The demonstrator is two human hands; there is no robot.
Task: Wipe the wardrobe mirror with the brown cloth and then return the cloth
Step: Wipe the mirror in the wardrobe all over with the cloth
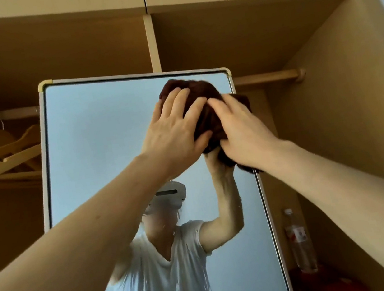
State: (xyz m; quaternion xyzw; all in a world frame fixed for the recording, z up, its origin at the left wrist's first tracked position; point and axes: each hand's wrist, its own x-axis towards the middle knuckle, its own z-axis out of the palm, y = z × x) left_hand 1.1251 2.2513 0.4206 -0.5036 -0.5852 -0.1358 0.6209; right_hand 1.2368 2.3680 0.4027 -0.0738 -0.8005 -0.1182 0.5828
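Now, cloth [200, 89]: bunched at mirror [100, 139] top right corner.
Left hand [174, 133]: fingers spread, pressing cloth.
Right hand [241, 133]: flat on cloth.
Advice: press evenly, sweep along top edge.

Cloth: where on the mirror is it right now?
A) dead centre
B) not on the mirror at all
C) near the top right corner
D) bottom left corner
C: the left hand and right hand press the cloth on the mirror just below its top right corner.
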